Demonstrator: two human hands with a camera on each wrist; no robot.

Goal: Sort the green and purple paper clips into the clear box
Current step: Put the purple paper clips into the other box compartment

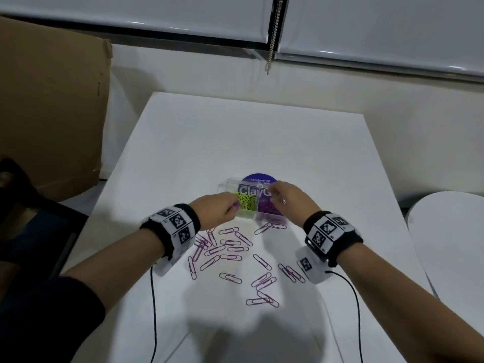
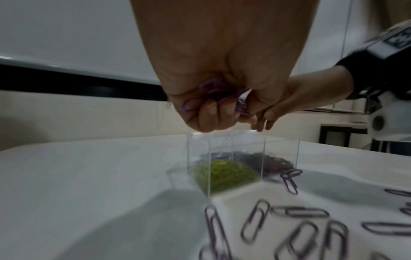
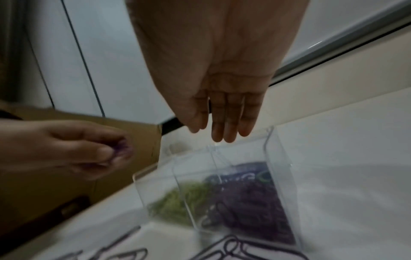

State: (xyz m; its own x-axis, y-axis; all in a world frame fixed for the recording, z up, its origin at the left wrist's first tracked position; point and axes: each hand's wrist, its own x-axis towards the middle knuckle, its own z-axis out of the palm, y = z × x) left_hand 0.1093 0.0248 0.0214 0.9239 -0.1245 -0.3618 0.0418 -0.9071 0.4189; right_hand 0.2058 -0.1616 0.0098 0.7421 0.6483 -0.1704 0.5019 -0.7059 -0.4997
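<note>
Green clips (image 1: 246, 201) are all sitting in the left compartment of the clear box (image 1: 227, 185) — none showing loose on the counter (image 1: 183, 142), so I'm calling that colour done. Purple is lagging: a pile is lying in the right compartment (image 1: 271, 208), but a good scatter of purple clips (image 1: 235, 255) is lying on the counter just in front of the box. My left hand (image 2: 222, 98) is clenching a bunch of purple clips (image 2: 213, 93) just above the box, green side. My right hand (image 3: 222, 109) is hovering over the purple side, fingers straight, holding nothing. Box is standing mid-counter on a purple round sticker (image 1: 258, 179); walls are transparent, lid off.
</note>
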